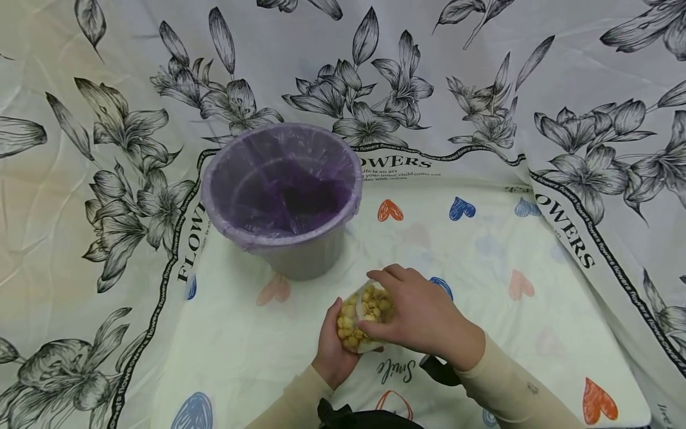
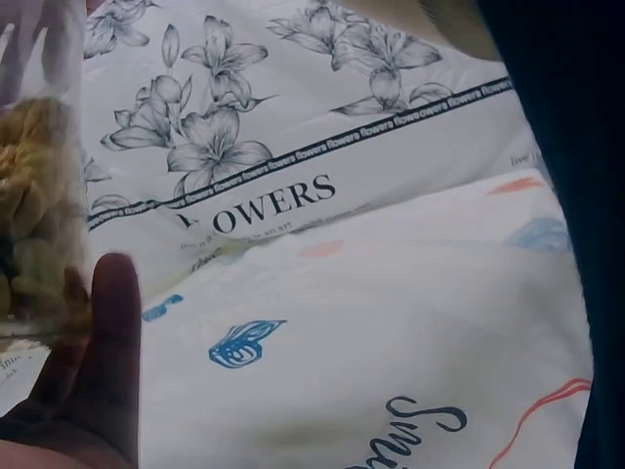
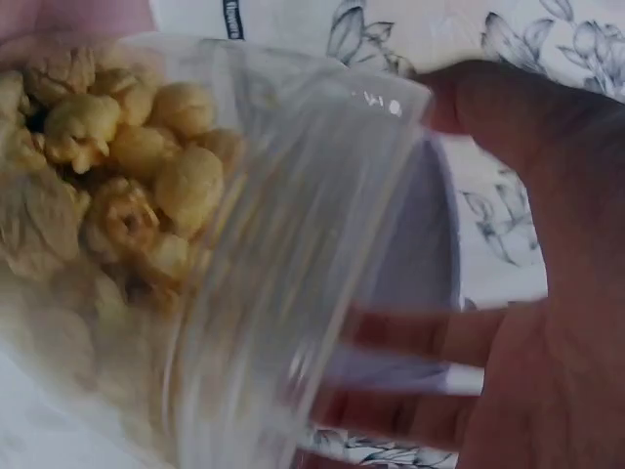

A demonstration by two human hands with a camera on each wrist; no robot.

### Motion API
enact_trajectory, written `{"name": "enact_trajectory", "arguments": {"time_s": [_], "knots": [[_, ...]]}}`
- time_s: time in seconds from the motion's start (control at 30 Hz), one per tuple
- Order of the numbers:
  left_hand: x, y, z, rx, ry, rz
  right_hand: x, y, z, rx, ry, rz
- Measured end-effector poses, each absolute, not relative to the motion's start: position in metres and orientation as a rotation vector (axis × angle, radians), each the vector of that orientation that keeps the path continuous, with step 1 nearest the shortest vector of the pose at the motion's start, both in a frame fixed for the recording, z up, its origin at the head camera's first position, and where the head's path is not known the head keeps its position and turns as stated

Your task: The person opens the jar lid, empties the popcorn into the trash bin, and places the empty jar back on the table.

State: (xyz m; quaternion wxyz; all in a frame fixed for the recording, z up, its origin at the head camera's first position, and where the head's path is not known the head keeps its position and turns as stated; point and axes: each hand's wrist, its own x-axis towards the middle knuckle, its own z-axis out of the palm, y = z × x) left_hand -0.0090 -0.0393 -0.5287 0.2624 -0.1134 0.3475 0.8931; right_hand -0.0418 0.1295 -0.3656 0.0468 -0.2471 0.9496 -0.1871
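A clear plastic jar [image 1: 351,319] full of golden popcorn is held between both hands, low in the middle of the head view. My left hand [image 1: 333,348] grips its body from the left and below, with the thumb along the side. Over its ribbed clear top end [image 3: 278,254], my right hand [image 1: 426,313] spans the rim, thumb on one side and fingers on the other. Popcorn [image 3: 127,147] shows through the wall in the right wrist view. Only a slice of the jar and some dark fingers [image 2: 112,342] appear in the left wrist view.
A grey bin [image 1: 308,256] lined with a purple bag [image 1: 246,179] stands beyond the hands, to the left. A white cloth [image 1: 482,345] with coloured hearts covers the table. Flower-print fabric [image 1: 482,36] hangs behind and at the sides.
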Motion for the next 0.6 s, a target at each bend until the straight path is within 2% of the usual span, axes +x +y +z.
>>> {"name": "enact_trajectory", "arguments": {"time_s": [0.27, 0.43, 0.6], "knots": [[-0.01, -0.04, -0.53, -0.307, 0.864, 2.346, -0.046, 0.137, -0.362, -1.044, 2.714, -0.656], [-0.009, -0.045, -0.533, -0.192, 0.691, 2.24, -0.049, 0.144, -0.356, -1.242, 2.605, -0.694], [-0.009, -0.053, -0.539, -0.164, 0.609, 2.242, -0.052, 0.154, -0.35, -1.309, 2.555, -0.733]]}}
